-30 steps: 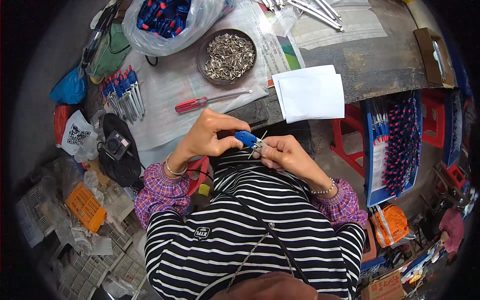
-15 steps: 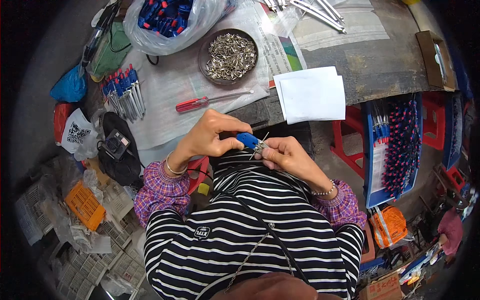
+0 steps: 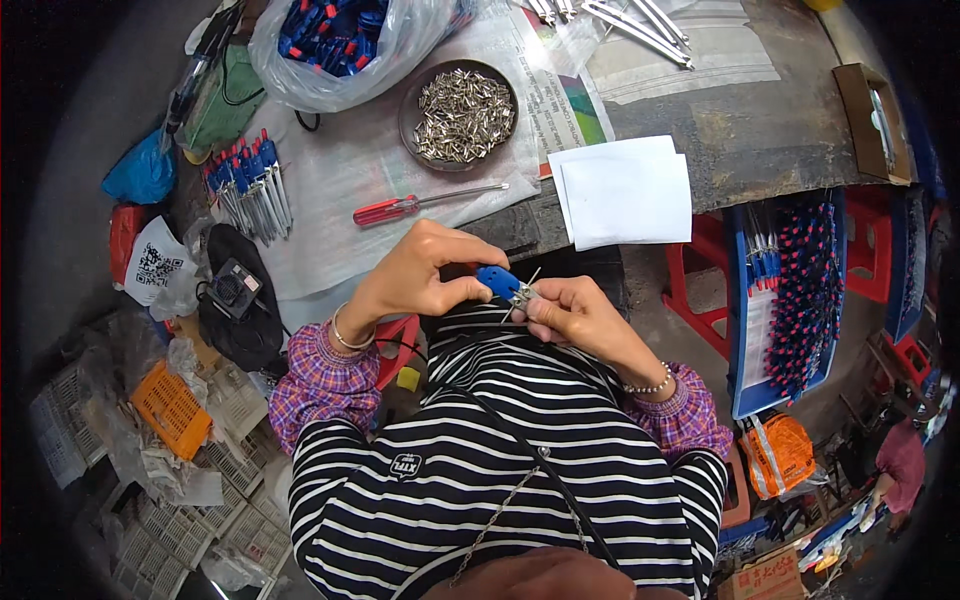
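Above my lap, my left hand [image 3: 432, 270] is closed, pinching the rounded blue plastic part [image 3: 493, 280] between thumb and fingers. Small silvery metal pieces [image 3: 522, 295] stick out of its right end, with a thin metal rod [image 3: 534, 274] crossing there. My right hand [image 3: 572, 312] closes its thumb and fingertips on this metal end, partly hiding it. Beyond my hands, a red-handled screwdriver [image 3: 388, 210] lies on the covered table. Further back is a round bowl [image 3: 406, 125] holding many small metal pins [image 3: 462, 115].
At the back left stands a clear plastic bag [image 3: 268, 60] of blue and red parts. A bundle of blue-topped metal tools [image 3: 262, 195] lies at the left. White sheets [image 3: 628, 195] overlap the table's front edge. To the right, a blue tray [image 3: 738, 375] holds rows of similar pieces beside red stools [image 3: 695, 290].
The blue part and its metal end have shifted very slightly in my fingers. Both hands keep the same grip, and the things on the table stay put.
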{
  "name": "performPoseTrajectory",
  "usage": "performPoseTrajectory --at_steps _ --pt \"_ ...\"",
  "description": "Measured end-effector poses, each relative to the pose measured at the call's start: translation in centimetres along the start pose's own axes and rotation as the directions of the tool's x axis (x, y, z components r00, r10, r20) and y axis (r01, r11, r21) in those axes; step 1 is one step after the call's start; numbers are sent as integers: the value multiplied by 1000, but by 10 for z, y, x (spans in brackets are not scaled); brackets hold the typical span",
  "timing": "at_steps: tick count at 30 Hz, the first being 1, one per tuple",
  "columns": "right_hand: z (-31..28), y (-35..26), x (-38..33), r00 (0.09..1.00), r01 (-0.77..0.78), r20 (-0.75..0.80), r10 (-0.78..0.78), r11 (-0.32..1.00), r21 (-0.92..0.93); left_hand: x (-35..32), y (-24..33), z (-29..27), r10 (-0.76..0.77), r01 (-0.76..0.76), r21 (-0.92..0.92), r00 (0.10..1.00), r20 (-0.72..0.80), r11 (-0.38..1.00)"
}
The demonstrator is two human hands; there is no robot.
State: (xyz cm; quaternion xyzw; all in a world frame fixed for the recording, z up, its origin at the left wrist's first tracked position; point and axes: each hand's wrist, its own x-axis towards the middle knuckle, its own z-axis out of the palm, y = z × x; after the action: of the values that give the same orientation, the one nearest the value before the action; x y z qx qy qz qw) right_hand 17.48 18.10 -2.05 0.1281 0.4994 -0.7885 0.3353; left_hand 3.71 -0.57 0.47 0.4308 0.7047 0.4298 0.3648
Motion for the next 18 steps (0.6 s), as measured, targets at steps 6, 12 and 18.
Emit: performPoseTrajectory --at_steps 6,12,18 --pt "-5 11 0 996 40 -86 -32 995 91 8 2 -30 -91 97 7 954 -285 995" --pt "-5 20 0 981 95 -178 -77 991 97 46 -27 -45 173 176 540 829 -532 823" --pt "-7 24 1 975 154 -182 -125 976 154 62 -44 -43 237 118 594 841 -486 796"
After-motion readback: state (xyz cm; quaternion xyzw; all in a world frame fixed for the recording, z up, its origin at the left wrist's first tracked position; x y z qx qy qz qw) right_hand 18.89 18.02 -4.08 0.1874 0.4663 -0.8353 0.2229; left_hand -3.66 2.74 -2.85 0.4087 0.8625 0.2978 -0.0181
